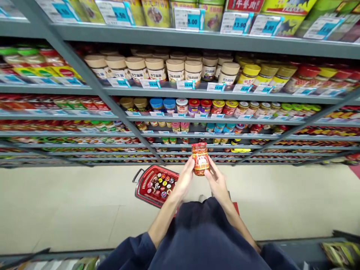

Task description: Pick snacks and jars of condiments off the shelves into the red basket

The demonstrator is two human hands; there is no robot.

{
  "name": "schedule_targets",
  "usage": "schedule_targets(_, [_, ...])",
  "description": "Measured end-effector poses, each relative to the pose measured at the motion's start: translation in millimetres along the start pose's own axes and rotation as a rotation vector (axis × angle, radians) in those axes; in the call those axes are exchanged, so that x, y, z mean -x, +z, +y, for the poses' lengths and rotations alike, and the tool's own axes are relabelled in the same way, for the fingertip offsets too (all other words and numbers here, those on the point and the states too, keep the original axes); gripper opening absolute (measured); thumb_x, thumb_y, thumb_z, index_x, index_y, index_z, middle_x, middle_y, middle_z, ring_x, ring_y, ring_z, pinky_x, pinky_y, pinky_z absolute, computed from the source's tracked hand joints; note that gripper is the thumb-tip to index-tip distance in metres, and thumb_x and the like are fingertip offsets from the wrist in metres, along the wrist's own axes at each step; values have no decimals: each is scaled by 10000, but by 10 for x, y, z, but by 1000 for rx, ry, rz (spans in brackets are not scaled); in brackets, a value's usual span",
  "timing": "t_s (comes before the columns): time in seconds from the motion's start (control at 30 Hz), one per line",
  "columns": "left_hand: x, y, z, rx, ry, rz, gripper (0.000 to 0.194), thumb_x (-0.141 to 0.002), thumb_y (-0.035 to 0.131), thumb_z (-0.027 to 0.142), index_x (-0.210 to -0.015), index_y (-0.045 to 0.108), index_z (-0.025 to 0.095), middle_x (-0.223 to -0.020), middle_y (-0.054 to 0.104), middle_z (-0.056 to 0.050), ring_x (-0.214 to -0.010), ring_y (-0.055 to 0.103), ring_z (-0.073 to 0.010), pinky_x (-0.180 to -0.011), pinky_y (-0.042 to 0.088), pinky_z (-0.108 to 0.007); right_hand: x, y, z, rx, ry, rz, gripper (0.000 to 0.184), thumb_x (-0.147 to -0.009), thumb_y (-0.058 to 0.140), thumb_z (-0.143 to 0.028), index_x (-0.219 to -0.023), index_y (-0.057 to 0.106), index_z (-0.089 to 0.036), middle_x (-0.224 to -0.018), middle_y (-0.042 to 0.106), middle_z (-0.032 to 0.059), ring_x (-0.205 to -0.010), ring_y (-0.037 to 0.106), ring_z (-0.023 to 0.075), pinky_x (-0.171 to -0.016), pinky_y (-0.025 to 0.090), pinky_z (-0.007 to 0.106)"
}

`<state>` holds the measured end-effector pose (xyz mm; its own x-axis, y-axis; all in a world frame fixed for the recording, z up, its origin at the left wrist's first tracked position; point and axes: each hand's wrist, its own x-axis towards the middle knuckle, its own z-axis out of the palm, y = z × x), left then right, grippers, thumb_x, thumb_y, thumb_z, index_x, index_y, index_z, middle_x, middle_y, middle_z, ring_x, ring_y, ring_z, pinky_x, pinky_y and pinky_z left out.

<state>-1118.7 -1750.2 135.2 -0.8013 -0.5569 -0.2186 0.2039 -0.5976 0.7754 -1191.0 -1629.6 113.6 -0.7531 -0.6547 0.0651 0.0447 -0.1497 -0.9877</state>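
A glass jar (200, 160) with a red lid, a red and yellow label and reddish contents is held upright in front of my body. My left hand (187, 173) grips its left side, fingers closed against the glass. On the other side, my right hand (216, 179) holds it with the thumb low on the front and the fingers along the right edge. Below and left of the hands, a red shopping basket (149, 178) stands on the floor with several lidded jars (164, 183) inside, seen from above.
Grey shelves (197, 39) with several rows of jars and price tags stretch across in front of me. Cream-lidded jars (176, 71) stand on an upper shelf. Pale floor tiles (84, 210) lie below. Another shelf edge (298, 245) runs behind me.
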Motion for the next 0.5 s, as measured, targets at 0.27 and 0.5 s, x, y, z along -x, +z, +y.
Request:
schedule_targets(0.27, [151,-428,-225,-11,-128,-83,638,-943,676,624,-1473,612,275,-1613,534,-78,-1545,435,-308,-1320,298,-481,365,152,71,98,75,116,582,-939,743,-486,-1480,624,-304,-1447,668,97,-1217,697,273,-1058,601,461])
schedule_targets(0.5, [235,-491,-412,-110,-124,-121,654,-946,633,669,-1470,612,279,-1553,593,-105,-1535,453,-301,-1293,351,-484,475,154,158,98,51,182,540,-929,731,-541,-1408,685,-297,-1433,645,92,-1122,714,246,-979,634,415])
